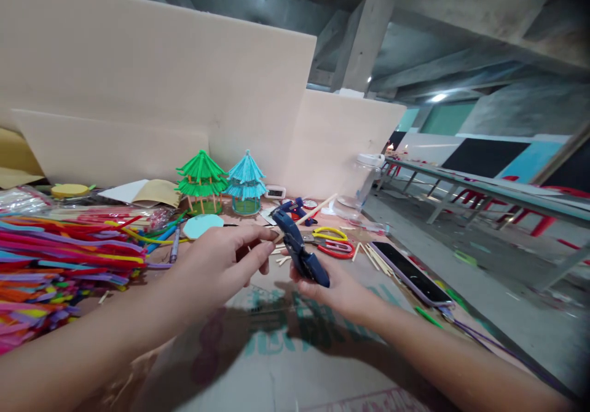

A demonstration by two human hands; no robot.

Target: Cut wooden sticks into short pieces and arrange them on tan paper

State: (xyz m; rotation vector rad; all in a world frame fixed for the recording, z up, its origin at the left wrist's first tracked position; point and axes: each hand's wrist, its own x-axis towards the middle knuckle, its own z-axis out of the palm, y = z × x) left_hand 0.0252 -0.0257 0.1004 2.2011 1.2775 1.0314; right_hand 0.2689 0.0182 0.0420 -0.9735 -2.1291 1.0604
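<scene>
My right hand (327, 286) is wrapped round a dark blue hand cutter (297, 249), held upright over the cardboard. A thin wooden stick (318, 208) passes through or behind the cutter's upper end; which of the two I cannot tell. My left hand (239, 255) is closed in a pinch at the stick's near end, with thumb and forefinger together. Short cut stick pieces (282, 258) lie just beyond the hands. Further back stand two small pagoda-like models, one with a green roof (201, 175) and one with a light blue roof (246, 177).
Colourful pipe cleaners (69, 258) are heaped at the left. Beyond the hands lie a blue glue gun (306, 210), a yellow-handled tool (329, 233) and a red-handled tool (338, 250). At the right are a phone (410, 273) and a clear plastic jug (364, 181). Pale boards (152, 74) stand behind.
</scene>
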